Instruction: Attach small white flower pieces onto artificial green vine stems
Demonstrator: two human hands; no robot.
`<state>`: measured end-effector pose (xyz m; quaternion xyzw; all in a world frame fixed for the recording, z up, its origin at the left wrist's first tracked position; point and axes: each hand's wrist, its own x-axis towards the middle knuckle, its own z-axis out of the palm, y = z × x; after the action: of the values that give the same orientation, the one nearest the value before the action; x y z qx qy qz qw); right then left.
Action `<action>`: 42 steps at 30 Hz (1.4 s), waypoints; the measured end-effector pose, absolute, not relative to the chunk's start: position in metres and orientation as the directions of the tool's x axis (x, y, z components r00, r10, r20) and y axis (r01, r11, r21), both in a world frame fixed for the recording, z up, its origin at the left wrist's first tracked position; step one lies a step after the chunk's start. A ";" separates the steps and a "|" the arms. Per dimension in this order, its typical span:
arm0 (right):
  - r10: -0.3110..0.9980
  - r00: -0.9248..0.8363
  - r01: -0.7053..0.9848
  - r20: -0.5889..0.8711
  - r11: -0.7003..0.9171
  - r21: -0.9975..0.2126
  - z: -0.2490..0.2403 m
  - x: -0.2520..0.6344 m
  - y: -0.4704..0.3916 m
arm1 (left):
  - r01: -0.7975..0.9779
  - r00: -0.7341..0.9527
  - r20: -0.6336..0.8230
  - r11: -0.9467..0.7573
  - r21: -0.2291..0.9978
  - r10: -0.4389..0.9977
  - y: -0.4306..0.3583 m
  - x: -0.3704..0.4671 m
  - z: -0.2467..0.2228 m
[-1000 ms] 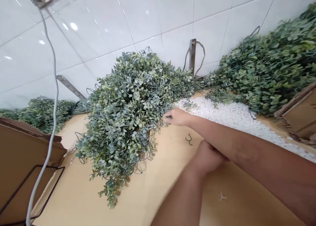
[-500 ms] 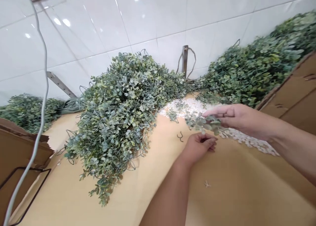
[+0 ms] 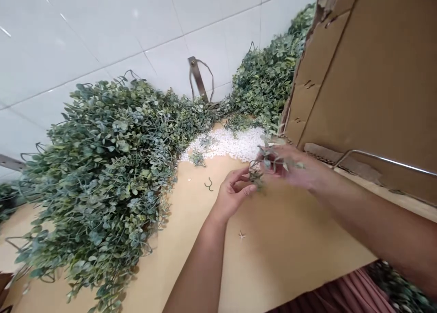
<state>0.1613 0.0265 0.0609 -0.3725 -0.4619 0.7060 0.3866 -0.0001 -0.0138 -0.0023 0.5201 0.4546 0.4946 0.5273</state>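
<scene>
My left hand (image 3: 234, 192) is above the tan board (image 3: 191, 235), thumb and fingers apart, beside the lower leaves of a small green sprig (image 3: 257, 178). My right hand (image 3: 285, 165) is blurred; its fingers are closed round the sprig, and leaves stick out above and over the hand. Behind the hands lies a spread of small white pieces (image 3: 228, 144). A curved green bit of stem (image 3: 209, 184) and a small pale star-shaped piece (image 3: 241, 235) rest on the board.
A large heap of leafy greenery (image 3: 112, 167) fills the left side. More greenery (image 3: 266, 76) is by the tiled wall (image 3: 129, 26). Tall cardboard (image 3: 368, 76) stands at the right, with a metal rod (image 3: 392, 161) near its foot. A strap (image 3: 199, 78) leans on the wall.
The view has swung to the right, showing more cardboard. My left hand has opened its fingers, and the sprig in my right hand has turned.
</scene>
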 end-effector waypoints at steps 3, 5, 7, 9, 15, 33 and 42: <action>0.854 -0.495 -0.287 -0.161 -0.336 -0.897 0.055 0.155 0.029 | 0.025 0.094 0.058 -0.060 0.998 0.994 -0.015 0.003 -0.003; 0.869 -0.471 -0.276 -0.154 -0.311 -0.909 0.052 0.153 0.031 | 0.088 0.069 0.076 -0.082 0.993 0.995 -0.014 0.005 -0.007; 0.910 -0.395 -0.211 -0.127 -0.225 -0.951 0.050 0.155 0.035 | 0.151 0.053 0.092 -0.099 0.984 0.994 -0.014 0.007 -0.011; 0.939 -0.334 -0.139 -0.083 -0.137 -0.981 0.049 0.160 0.041 | 0.214 0.060 0.108 -0.118 0.970 0.992 -0.015 0.008 -0.013; 0.978 -0.139 -0.130 -0.157 -0.175 -0.976 0.055 0.185 0.052 | 0.390 0.191 0.178 -0.241 0.889 0.965 -0.021 0.008 -0.010; 0.867 -0.451 -0.115 -0.210 -0.290 -0.950 0.036 0.164 0.042 | 0.827 -0.466 0.616 0.064 0.559 0.636 -0.020 -0.077 0.022; 0.834 -0.500 -0.025 -0.235 -0.285 -0.958 0.023 0.165 0.048 | 0.874 -0.086 0.252 -0.049 0.484 0.964 0.020 0.002 0.021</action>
<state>0.1645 0.0482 0.0229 -0.3942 -0.5129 0.6978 0.3076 0.0017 0.0195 0.0209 0.6709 0.6847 0.2724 0.0830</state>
